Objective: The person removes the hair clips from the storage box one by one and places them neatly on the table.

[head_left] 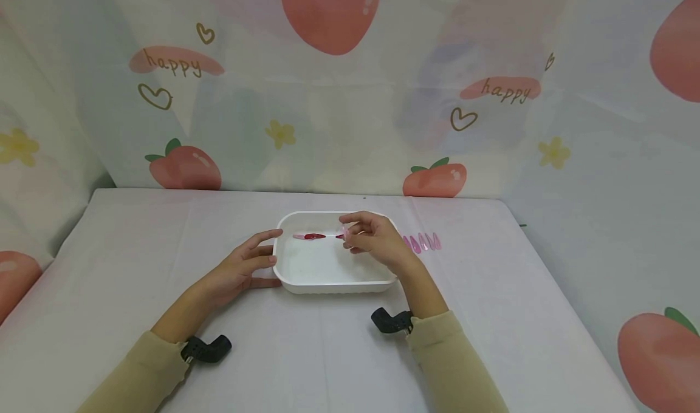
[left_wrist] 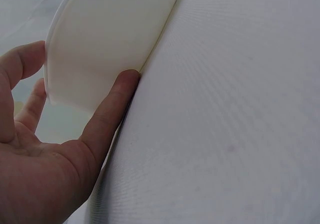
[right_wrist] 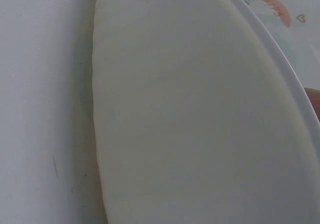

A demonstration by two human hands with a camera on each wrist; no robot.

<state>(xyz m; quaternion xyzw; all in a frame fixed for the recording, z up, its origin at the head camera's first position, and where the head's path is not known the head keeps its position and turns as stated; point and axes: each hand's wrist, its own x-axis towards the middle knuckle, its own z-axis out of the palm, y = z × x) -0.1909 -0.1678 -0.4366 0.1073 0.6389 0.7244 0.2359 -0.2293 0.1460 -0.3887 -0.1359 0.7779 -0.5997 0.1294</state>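
Head view shows the left hand (head_left: 237, 272) bracing the white tray (head_left: 322, 269) with spread fingers, the right hand (head_left: 376, 237) pinching a pink hair clip (head_left: 346, 232) over it. Arranging seems underway; a controlled release near the red hair clip (head_left: 314, 236) looks called for.

From here I read "happy" on a pink patch (head_left: 177, 59) of the backdrop (head_left: 339, 109), behind the tray (head_left: 328, 267), leftward. A second patch (head_left: 500, 88), rightward, repeats it.

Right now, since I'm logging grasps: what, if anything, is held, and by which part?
The right hand pinches a small pink piece; the hand hides which part is gripped. The left hand touches the white tray at its left end.
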